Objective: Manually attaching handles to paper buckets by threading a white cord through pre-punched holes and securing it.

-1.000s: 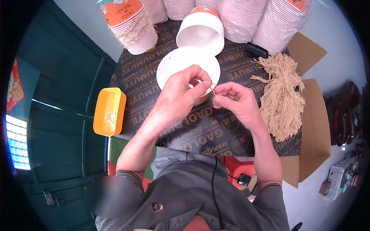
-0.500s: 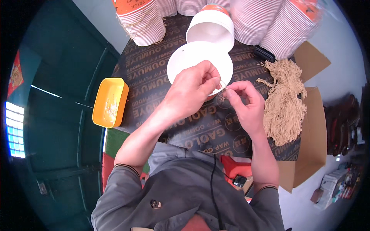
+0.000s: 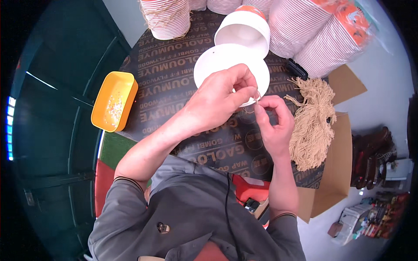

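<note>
At the near right rim of a white paper bucket (image 3: 213,61), my two hands work close together on a thin beige cord (image 3: 257,99). My left hand (image 3: 220,98) reaches over the bucket with thumb and fingers pinched on the cord. Just to its right, my right hand (image 3: 276,124) pinches the cord between thumb and forefinger. The bucket's pale round face points up, and my left hand covers part of its near side. How the cord passes through the rim is too small to make out. A bundle of beige cords (image 3: 311,130) lies right of my right hand.
Behind stands another white bucket (image 3: 242,34), tipped toward me. Stacked buckets (image 3: 167,21) line the back, with plastic-wrapped stacks (image 3: 328,45) at right. A small black object (image 3: 297,68) lies near them. A yellow tray (image 3: 129,96) is at left, a cardboard box (image 3: 338,167) at right.
The view has shifted, so the table's contents sit differently in it. Both hands stay at the bucket's rim, still pinching the cord, and have drawn slightly closer together.
</note>
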Available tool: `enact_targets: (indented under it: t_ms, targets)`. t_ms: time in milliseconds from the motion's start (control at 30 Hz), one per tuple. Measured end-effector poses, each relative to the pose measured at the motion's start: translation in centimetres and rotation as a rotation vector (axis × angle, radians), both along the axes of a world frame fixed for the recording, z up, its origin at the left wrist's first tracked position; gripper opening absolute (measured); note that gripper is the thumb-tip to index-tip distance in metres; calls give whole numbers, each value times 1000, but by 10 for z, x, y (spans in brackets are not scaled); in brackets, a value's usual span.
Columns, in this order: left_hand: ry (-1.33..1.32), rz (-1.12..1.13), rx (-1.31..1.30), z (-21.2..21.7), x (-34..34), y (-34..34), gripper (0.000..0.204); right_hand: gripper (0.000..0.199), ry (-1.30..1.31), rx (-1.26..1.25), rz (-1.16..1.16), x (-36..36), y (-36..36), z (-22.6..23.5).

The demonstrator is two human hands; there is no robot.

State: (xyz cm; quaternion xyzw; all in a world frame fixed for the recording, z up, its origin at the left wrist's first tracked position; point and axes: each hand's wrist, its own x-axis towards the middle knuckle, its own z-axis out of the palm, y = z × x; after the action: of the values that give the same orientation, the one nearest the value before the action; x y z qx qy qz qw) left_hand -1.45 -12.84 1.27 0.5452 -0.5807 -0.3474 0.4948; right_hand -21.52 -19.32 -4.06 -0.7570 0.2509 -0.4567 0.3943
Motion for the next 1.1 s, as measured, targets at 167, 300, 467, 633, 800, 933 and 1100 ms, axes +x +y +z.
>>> enact_targets:
  t_ms: [167, 300, 467, 633, 800, 933, 1100]
  targets:
    - [23, -77, 2, 5, -1, 1, 15, 8, -21, -3, -4, 0, -1, -7]
    - [-9, -86, -48, 1, 0, 0, 16, 10, 10, -127, -60, 1, -1, -7]
    - [-197, -47, -95, -2, -1, -1, 18, 20, 49, -519, -201, 8, -4, -5]
    - [-228, -34, -150, -4, -1, -2, 20, 25, 87, -684, -192, 6, -9, -4]
    - [-289, -54, -196, -6, 0, 0, 24, 24, 34, -534, -192, 5, -3, -5]
    - [-349, -59, -267, -8, 1, 3, 27, 22, -22, -332, -176, 6, 2, -4]
    - [-293, -99, -268, -10, 5, 4, 29, 20, -171, -11, -145, 10, 10, -6]
